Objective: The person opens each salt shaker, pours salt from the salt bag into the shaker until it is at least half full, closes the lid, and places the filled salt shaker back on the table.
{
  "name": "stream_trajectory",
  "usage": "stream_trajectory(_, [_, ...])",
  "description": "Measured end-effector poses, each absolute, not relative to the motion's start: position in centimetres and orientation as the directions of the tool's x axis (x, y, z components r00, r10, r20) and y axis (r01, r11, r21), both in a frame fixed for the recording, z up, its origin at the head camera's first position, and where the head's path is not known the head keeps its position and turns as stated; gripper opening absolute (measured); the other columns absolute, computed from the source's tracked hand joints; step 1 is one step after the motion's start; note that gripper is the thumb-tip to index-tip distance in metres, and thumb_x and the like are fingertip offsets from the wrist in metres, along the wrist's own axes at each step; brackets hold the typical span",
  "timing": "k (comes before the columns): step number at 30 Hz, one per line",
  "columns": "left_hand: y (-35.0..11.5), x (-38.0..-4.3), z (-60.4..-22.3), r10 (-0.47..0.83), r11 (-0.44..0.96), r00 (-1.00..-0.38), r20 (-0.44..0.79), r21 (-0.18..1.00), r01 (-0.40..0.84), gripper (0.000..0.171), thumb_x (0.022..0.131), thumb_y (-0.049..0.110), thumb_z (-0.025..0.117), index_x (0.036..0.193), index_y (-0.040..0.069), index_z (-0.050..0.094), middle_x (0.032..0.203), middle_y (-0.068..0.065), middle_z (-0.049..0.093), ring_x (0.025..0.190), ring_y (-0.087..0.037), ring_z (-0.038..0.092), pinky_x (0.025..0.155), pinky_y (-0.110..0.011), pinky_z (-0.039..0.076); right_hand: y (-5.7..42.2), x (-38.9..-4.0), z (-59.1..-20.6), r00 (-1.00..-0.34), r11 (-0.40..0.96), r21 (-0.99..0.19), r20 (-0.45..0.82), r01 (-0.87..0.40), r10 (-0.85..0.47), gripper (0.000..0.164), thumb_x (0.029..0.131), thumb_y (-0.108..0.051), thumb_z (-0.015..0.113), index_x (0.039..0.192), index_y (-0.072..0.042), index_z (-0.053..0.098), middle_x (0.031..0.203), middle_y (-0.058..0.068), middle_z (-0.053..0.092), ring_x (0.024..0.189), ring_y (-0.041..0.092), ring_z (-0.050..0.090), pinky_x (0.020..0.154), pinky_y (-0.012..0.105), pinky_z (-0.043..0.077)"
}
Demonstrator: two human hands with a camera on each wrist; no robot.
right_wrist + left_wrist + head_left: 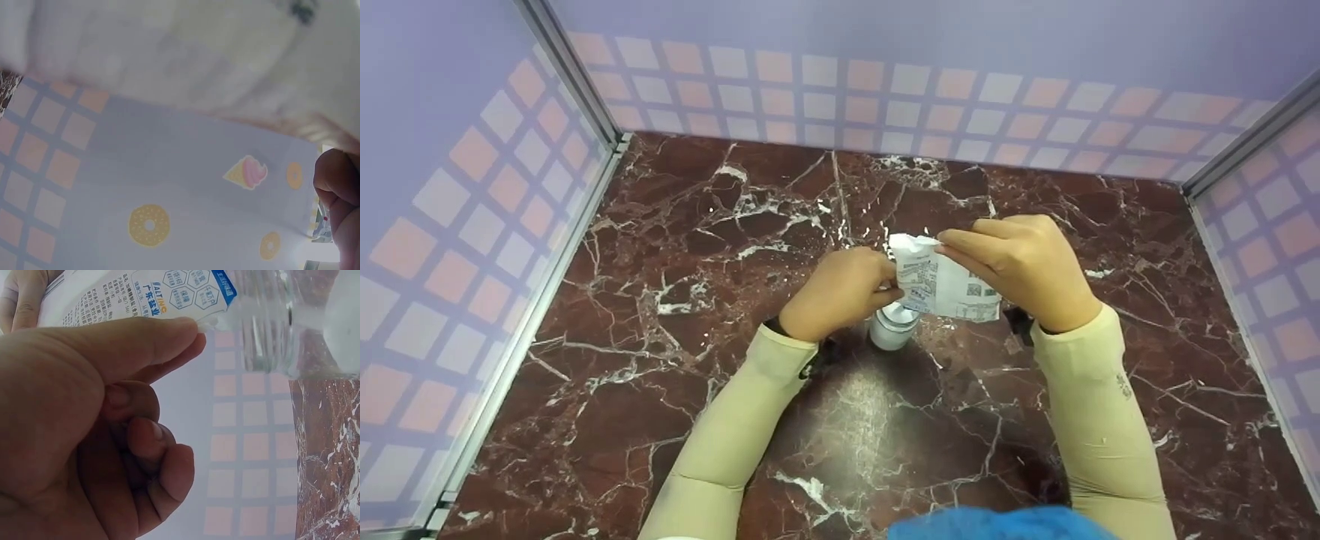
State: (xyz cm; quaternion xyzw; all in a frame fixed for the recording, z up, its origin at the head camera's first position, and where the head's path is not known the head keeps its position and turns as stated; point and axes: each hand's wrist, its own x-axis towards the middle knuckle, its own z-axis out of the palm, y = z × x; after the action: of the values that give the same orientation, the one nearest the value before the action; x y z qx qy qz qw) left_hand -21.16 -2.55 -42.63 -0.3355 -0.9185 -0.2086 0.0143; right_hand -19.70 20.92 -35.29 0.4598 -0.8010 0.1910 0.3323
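Observation:
A white printed salt bag (949,289) is held tilted over a clear glass jar (891,336), its lower left corner right at the jar's mouth. My left hand (841,289) pinches the bag's edge at that corner between thumb and forefinger, the other fingers curled in. My right hand (1024,262) grips the bag's upper right edge. In the left wrist view, white salt shows between the bag's corner and the jar's threaded neck (261,326). A blurred pale surface covers the top of the right wrist view, where part of a hand (340,191) appears at the right edge.
The jar stands on a dark red marbled tabletop (607,420). Small white bits lie scattered beyond the hands. Lilac panels (870,37) with pink and white squares wall the table at the back and both sides. Blue cloth (997,525) shows at the front edge.

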Motion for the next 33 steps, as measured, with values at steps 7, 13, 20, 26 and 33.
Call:
stream_trajectory(7, [-2.6, -21.2, -42.5, 0.610, 0.697, -0.777, 0.155, 0.363, 0.619, 0.014, 0.096, 0.032, 0.075, 0.091, 0.019, 0.077, 0.081, 0.005, 0.072, 0.068, -0.013, 0.060, 0.063, -0.033, 0.051, 21.1, -19.6, -35.6, -0.363, 0.510, -0.016, 0.722, -0.860, -0.589, 0.011, 0.092, -0.010, 0.078, 0.101, -0.006, 0.082, 0.067, 0.006, 0.067, 0.044, 0.014, 0.044, 0.043, 0.029, 0.038])
stream_trajectory(13, [-2.6, -21.2, -42.7, 0.613, 0.693, -0.769, 0.181, 0.344, 0.633, 0.016, 0.095, 0.031, 0.075, 0.085, 0.018, 0.073, 0.081, 0.005, 0.070, 0.072, -0.014, 0.060, 0.065, -0.034, 0.050, 21.5, -19.1, -36.5, -0.356, 0.520, -0.026, 0.757, -0.854, -0.547, 0.011, 0.093, -0.015, 0.078, 0.099, -0.006, 0.082, 0.064, 0.005, 0.064, 0.044, 0.015, 0.043, 0.042, 0.031, 0.036])
stream_trajectory(20, [-2.5, -21.2, -42.9, 0.641, 0.656, -0.739, 0.207, 0.352, 0.668, 0.011, 0.096, 0.028, 0.075, 0.092, 0.018, 0.078, 0.092, 0.004, 0.075, 0.081, -0.016, 0.066, 0.072, -0.034, 0.054, 22.3, -18.4, -38.2, -0.331, 0.514, -0.060, 0.827, -0.856, -0.455, 0.017, 0.096, -0.022, 0.075, 0.095, -0.007, 0.082, 0.059, 0.002, 0.058, 0.043, 0.013, 0.035, 0.042, 0.031, 0.033])
stream_trajectory(26, [-2.5, -21.2, -42.9, 0.657, 0.640, -0.726, 0.205, 0.358, 0.680, 0.012, 0.097, 0.028, 0.073, 0.099, 0.018, 0.080, 0.101, 0.004, 0.077, 0.091, -0.017, 0.068, 0.081, -0.034, 0.056, 22.8, -17.6, -39.1, -0.347, 0.539, -0.086, 0.847, -0.838, -0.403, 0.023, 0.098, -0.025, 0.073, 0.095, -0.004, 0.082, 0.059, 0.004, 0.059, 0.043, 0.015, 0.039, 0.043, 0.032, 0.035])
stream_trajectory(33, [-2.4, -21.1, -42.8, 0.618, 0.664, -0.746, 0.249, 0.342, 0.665, 0.010, 0.096, 0.028, 0.073, 0.095, 0.020, 0.080, 0.092, 0.004, 0.071, 0.085, -0.018, 0.059, 0.070, -0.032, 0.050, 23.1, -16.9, -39.0, -0.390, 0.580, -0.110, 0.837, -0.807, -0.384, 0.025, 0.099, -0.026, 0.072, 0.096, -0.004, 0.082, 0.061, 0.003, 0.062, 0.044, 0.013, 0.039, 0.044, 0.030, 0.035])
